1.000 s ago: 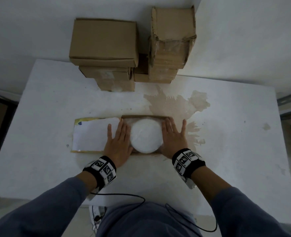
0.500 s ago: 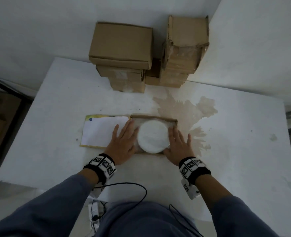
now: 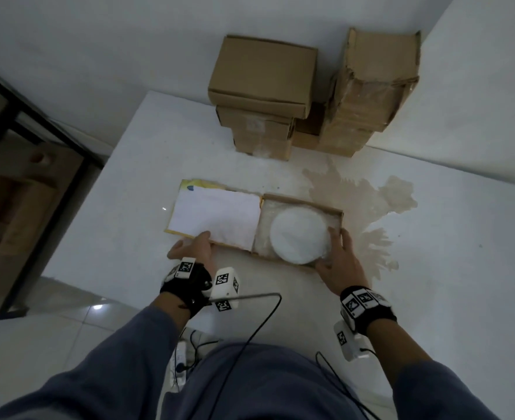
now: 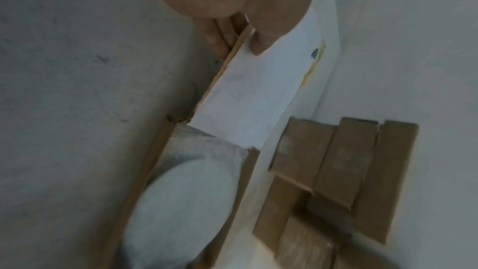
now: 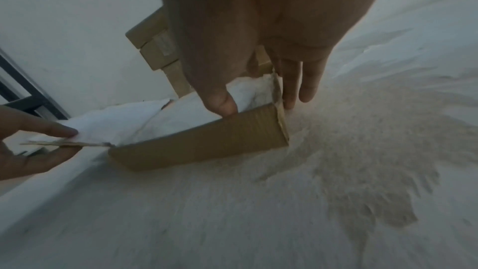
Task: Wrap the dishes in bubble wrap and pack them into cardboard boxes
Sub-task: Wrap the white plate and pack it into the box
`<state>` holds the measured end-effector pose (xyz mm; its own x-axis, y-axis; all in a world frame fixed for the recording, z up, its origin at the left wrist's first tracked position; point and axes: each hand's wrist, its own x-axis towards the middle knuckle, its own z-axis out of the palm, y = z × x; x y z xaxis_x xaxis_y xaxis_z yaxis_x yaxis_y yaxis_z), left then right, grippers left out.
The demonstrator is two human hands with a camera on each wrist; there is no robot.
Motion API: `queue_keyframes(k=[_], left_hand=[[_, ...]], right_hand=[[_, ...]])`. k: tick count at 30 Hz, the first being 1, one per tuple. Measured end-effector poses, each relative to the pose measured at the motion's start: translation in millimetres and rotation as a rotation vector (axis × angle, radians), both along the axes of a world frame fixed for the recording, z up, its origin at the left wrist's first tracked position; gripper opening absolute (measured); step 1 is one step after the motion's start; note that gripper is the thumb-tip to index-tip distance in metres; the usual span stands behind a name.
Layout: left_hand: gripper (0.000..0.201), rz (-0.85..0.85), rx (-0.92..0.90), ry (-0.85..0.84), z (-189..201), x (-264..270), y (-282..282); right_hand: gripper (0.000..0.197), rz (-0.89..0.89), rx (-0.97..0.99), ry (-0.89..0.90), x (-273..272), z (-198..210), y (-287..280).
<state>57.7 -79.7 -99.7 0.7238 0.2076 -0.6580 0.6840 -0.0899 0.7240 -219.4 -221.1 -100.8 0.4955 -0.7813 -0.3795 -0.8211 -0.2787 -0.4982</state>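
Observation:
A shallow cardboard box [image 3: 303,202] lies open on the white table, its white-lined lid [image 3: 219,216] folded out flat to the left. Inside lies a round dish wrapped in bubble wrap [image 3: 298,234]. My left hand [image 3: 201,244] pinches the lid's near edge; in the left wrist view the thumb [image 4: 254,47] lies on the white face, with fingers underneath. My right hand [image 3: 336,250] holds the box's near right corner. In the right wrist view its thumb [image 5: 222,103] is inside on the wrap and its fingers [image 5: 297,85] are outside the wall [image 5: 201,142].
Two stacks of closed cardboard boxes [image 3: 262,95] [image 3: 368,95] stand at the table's back edge against the wall. A brown stain [image 3: 362,201] spreads right of the box. The table's left edge drops to the floor, where a power strip [image 3: 180,359] lies. A cable [image 3: 250,322] hangs near me.
My left hand left the dish's side, moved left and took hold of the lid's near edge. My right hand slid back to the box's near right corner. The head view shifted.

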Motion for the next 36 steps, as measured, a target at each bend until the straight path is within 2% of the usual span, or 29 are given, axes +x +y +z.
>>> queue_keyframes(k=[1, 3, 5, 7, 9, 11, 12, 16, 18, 21, 24, 28, 30, 34, 36], left_hand=[[0.071, 0.002, -0.059, -0.042, 12.9, -5.6, -3.1], [0.053, -0.168, -0.156, -0.174, 31.3, -19.4, -6.1], [0.043, -0.479, -0.138, -0.39, 53.2, -36.6, -7.4], [0.039, -0.827, -0.101, -0.6, 65.5, -53.9, -9.0], [0.046, -1.122, -0.141, -0.713, 67.6, -68.8, -14.4], [0.06, -1.326, -0.149, -0.712, 61.5, -78.7, -24.8], [0.065, -1.399, -0.123, -0.7, 59.3, -82.8, -30.6], [0.065, -1.61, 0.037, -0.74, 49.5, -94.8, -47.4], [0.065, -1.677, 0.087, -0.749, 45.3, -97.5, -50.8], [0.065, -1.732, 0.088, -0.752, 40.2, -97.0, -53.1], [0.067, -1.793, 0.119, -0.773, 41.8, -96.4, -55.8], [0.078, -1.946, 0.192, -0.834, 45.6, -91.8, -67.2], [0.093, -2.057, 0.258, -0.871, 44.3, -86.7, -78.5], [0.135, -2.317, 0.411, -1.012, 34.3, -76.7, -107.2], [0.146, -2.407, 0.528, -1.078, 29.0, -74.7, -120.3]], right_hand=[[0.081, 0.007, 0.012, 0.0, -0.2, 1.1, -2.8], [0.078, 0.008, 0.015, -0.005, -0.2, 9.4, -7.4], [0.075, -0.014, -0.008, -0.055, -0.4, 21.5, -11.2], [0.074, -0.045, 0.045, -0.179, 2.3, 40.1, -12.2], [0.085, -0.043, 0.21, -0.324, 8.7, 62.4, -10.5], [0.095, -0.02, 0.374, -0.454, 16.6, 79.0, -4.2], [0.093, -0.033, 0.423, -0.529, 19.7, 83.2, -0.7], [0.051, -0.336, 0.439, -0.79, 26.1, 86.6, 6.1], [0.034, -0.529, 0.391, -0.82, 23.9, 84.7, 2.0], [0.02, -0.743, 0.423, -0.822, 19.7, 79.2, -7.8], [0.008, -0.752, 0.382, -0.735, 14.4, 70.9, -17.3], [0.01, -0.809, 0.376, -0.639, 3.1, 54.7, -28.3], [0.01, -0.837, 0.377, -0.589, -3.1, 48.3, -32.5], [0.008, -0.864, 0.369, -0.491, -9.1, 42.8, -40.5], [0.006, -0.865, 0.372, -0.45, -9.7, 39.1, -44.0]])
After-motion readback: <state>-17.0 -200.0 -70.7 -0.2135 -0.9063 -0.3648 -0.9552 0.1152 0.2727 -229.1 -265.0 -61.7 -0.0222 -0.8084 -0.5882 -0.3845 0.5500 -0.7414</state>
